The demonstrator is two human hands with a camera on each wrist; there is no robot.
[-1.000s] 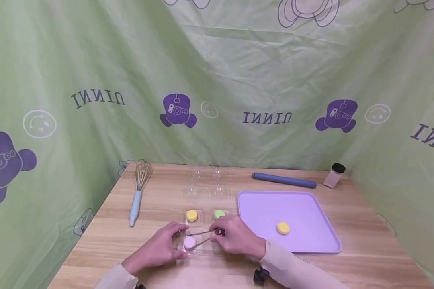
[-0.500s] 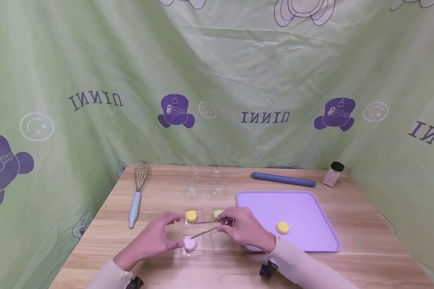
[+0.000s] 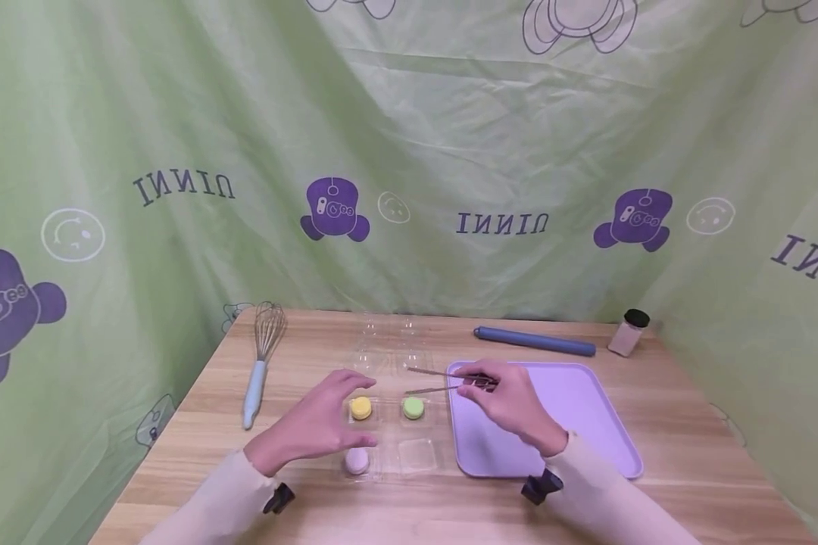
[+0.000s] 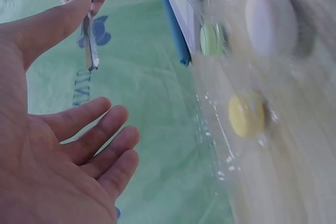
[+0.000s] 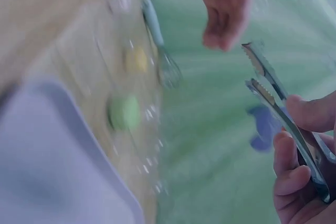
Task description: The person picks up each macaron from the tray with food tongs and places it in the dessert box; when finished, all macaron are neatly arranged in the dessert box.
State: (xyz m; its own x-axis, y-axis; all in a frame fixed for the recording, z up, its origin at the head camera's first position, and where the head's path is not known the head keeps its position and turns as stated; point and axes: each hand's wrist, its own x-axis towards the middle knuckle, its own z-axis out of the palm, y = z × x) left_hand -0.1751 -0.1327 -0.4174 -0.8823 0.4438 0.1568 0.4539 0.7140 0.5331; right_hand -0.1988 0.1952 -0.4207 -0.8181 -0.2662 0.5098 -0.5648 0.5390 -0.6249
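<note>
Green cloth with purple bears hangs behind my wood table point(image 3: 300, 499). My right hand point(image 3: 518, 405) is up over the left edge of the purple tray point(image 3: 586, 401). Its fingers point(image 5: 294, 177) are curled round metal tongs point(image 3: 436, 381). The tongs point left, with their tips a little apart and nothing between them. The tips are above the back of a clear box point(image 3: 388, 435), over the green cookie point(image 3: 413, 407).

My left hand point(image 3: 313, 428) is open, with its fingers point(image 4: 100, 129) loose and spread. It holds nothing. It hangs just left of the yellow cookie point(image 3: 360, 408) in the box. A pink cookie point(image 3: 357, 459) sits in the near left cup of the box, close to my left wrist.

A whisk point(image 3: 262, 359) lies on the left. A blue rolling pin point(image 3: 535, 341) and a small jar point(image 3: 629, 331) lie at the back, behind the tray.
</note>
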